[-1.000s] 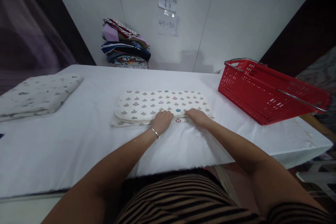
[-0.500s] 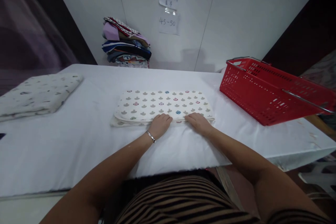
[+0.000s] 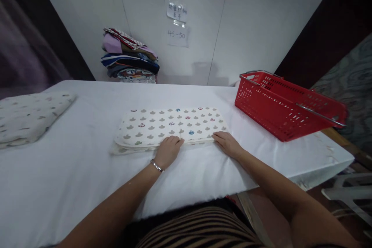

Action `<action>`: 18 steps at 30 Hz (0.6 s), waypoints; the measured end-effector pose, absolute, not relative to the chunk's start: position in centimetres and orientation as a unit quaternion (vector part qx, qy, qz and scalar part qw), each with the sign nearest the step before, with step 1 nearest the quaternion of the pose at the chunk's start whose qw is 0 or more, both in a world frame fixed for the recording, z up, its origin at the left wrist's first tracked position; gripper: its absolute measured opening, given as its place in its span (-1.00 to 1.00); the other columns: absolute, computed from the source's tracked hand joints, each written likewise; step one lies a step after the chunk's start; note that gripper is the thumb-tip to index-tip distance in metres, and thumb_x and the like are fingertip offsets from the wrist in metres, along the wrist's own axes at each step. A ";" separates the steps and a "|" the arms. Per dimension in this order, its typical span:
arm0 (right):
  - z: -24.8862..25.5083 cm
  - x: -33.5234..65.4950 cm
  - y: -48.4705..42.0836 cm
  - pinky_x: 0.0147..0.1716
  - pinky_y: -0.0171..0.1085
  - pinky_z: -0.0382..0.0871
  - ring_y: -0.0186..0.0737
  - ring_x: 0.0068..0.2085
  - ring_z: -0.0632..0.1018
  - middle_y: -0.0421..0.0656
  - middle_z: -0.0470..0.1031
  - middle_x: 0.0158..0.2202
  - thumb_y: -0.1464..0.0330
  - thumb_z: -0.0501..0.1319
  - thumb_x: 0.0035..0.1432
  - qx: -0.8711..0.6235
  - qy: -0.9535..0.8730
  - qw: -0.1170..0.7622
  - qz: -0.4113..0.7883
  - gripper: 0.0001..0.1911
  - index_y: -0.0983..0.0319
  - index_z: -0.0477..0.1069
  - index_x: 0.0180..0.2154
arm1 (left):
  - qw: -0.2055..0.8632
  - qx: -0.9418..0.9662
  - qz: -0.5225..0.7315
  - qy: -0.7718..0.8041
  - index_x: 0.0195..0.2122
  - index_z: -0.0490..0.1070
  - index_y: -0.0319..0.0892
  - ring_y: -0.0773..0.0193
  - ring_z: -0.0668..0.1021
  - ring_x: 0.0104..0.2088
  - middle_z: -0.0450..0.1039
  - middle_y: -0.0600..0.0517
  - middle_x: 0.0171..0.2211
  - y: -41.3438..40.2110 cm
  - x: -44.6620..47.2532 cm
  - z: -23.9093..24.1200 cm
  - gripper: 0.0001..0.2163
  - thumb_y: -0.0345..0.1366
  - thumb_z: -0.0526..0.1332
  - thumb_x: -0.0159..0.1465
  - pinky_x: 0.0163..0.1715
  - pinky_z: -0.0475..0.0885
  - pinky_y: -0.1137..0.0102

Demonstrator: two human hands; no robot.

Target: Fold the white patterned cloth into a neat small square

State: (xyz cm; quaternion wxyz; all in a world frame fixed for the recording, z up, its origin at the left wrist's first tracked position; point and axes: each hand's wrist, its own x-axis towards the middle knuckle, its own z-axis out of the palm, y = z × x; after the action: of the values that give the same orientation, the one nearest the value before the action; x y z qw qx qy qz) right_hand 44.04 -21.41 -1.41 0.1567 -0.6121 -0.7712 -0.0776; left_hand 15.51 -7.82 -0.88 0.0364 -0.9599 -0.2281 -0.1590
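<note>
A white cloth with grey, red and blue mushroom-like prints (image 3: 174, 124) lies folded into a long flat rectangle on the table. Its layers show along the near edge, sticking out a little at the left corner. My left hand (image 3: 169, 149), with a silver band at the wrist, is closed on that near edge around its middle. Farther right, my right hand (image 3: 228, 144) grips the same edge close to the cloth's right corner. The thumbs and the undersides of the fingers are mostly hidden.
Another folded printed cloth (image 3: 31, 116) lies at the table's left. A red plastic basket (image 3: 279, 112) with metal handles stands on the right. Behind the white-covered table (image 3: 87, 186), a stack of folded fabrics (image 3: 129, 62) sits against the wall, which bears paper notes (image 3: 177, 35).
My right hand has slid right along the cloth's near edge, widening the space between my hands. My left hand keeps about the same place on the cloth. The camera view has shifted slightly.
</note>
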 end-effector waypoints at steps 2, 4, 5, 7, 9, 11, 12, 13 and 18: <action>-1.5 44.3 -21.5 -0.04 -0.04 0.30 -0.08 0.02 0.40 0.03 0.38 0.01 0.34 -0.02 0.26 -0.615 -0.763 0.184 -0.080 -0.64 0.23 0.30 0.05 | 0.037 -0.958 -0.167 -0.230 -0.11 0.36 -0.14 0.20 0.42 -0.23 0.41 -0.04 -0.29 -7.8 15.4 -0.8 -0.75 -0.47 0.03 0.24 -0.25 0.29 0.29; -1.6 44.5 -21.7 0.00 -0.01 0.28 -0.05 0.06 0.37 0.05 0.36 0.03 0.31 0.01 0.24 -0.633 -0.742 0.203 -0.083 -0.63 0.25 0.31 0.05 | 0.032 -0.954 -0.187 -0.234 -0.09 0.36 -0.13 0.20 0.42 -0.21 0.42 -0.04 -0.26 -7.8 15.1 -0.8 -0.75 -0.46 0.04 0.24 -0.23 0.30 0.29; -1.6 44.6 -21.8 0.02 0.01 0.27 -0.04 0.08 0.36 0.06 0.35 0.05 0.29 0.03 0.23 -0.645 -0.731 0.207 -0.079 -0.62 0.25 0.31 0.05 | 0.028 -0.951 -0.197 -0.235 -0.10 0.36 -0.13 0.20 0.42 -0.20 0.43 -0.04 -0.25 -7.8 15.0 -0.8 -0.76 -0.45 0.05 0.24 -0.21 0.31 0.29; -1.8 44.9 -22.1 0.06 0.03 0.25 -0.02 0.12 0.33 0.05 0.33 0.08 0.25 0.04 0.22 -0.665 -0.715 0.208 -0.057 -0.61 0.23 0.32 0.04 | 0.021 -0.948 -0.211 -0.236 -0.13 0.38 -0.13 0.20 0.43 -0.19 0.43 -0.04 -0.25 -7.7 14.8 -1.0 -0.79 -0.43 0.06 0.24 -0.20 0.31 0.29; -2.0 45.3 -22.2 0.08 0.02 0.24 -0.04 0.14 0.31 0.01 0.31 0.11 0.21 0.04 0.23 -0.681 -0.697 0.224 -0.027 -0.60 0.20 0.32 0.05 | 0.016 -0.948 -0.214 -0.235 -0.17 0.40 -0.14 0.21 0.43 -0.19 0.44 -0.04 -0.26 -7.6 14.7 -1.1 -0.81 -0.41 0.06 0.25 -0.21 0.32 0.29; -2.0 46.0 -21.7 0.10 0.01 0.23 -0.08 0.15 0.31 -0.04 0.31 0.12 0.18 -0.01 0.25 -0.707 -0.657 0.260 -0.011 -0.59 0.17 0.31 0.06 | 0.012 -0.950 -0.211 -0.231 -0.18 0.40 -0.14 0.22 0.43 -0.21 0.44 -0.04 -0.26 -7.6 14.8 -1.2 -0.81 -0.41 0.05 0.25 -0.21 0.33 0.30; -1.9 46.4 -21.2 0.10 0.00 0.22 -0.10 0.15 0.31 -0.05 0.31 0.12 0.18 -0.04 0.26 -0.723 -0.632 0.278 -0.010 -0.59 0.16 0.31 0.06 | 0.011 -0.950 -0.209 -0.231 -0.18 0.40 -0.14 0.22 0.43 -0.21 0.44 -0.03 -0.26 -7.6 14.8 -1.2 -0.81 -0.41 0.05 0.26 -0.22 0.33 0.30; -1.8 46.8 -20.5 0.11 0.00 0.21 -0.10 0.15 0.31 -0.05 0.31 0.12 0.17 -0.06 0.26 -0.738 -0.608 0.292 -0.013 -0.57 0.16 0.30 0.07 | 0.010 -0.951 -0.206 -0.232 -0.18 0.40 -0.14 0.22 0.43 -0.22 0.44 -0.03 -0.27 -7.6 14.9 -1.2 -0.81 -0.41 0.04 0.26 -0.22 0.33 0.30; -1.1 47.8 -15.4 0.14 0.06 0.11 0.01 0.22 0.18 0.07 0.19 0.18 0.17 -0.01 0.22 -0.762 -0.599 0.246 -0.016 -0.49 0.30 0.23 0.11 | 0.001 -0.948 -0.198 -0.248 -0.20 0.41 -0.14 0.23 0.42 -0.21 0.43 -0.02 -0.28 -7.8 15.0 -1.0 -0.81 -0.40 0.03 0.27 -0.21 0.32 0.31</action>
State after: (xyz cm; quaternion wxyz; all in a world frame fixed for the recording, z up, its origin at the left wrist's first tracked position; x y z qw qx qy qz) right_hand 47.85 -15.37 -1.12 0.2458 -0.7616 -0.5994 -0.0156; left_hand 14.96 -7.80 -1.01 0.0013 -0.9483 -0.2477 -0.1982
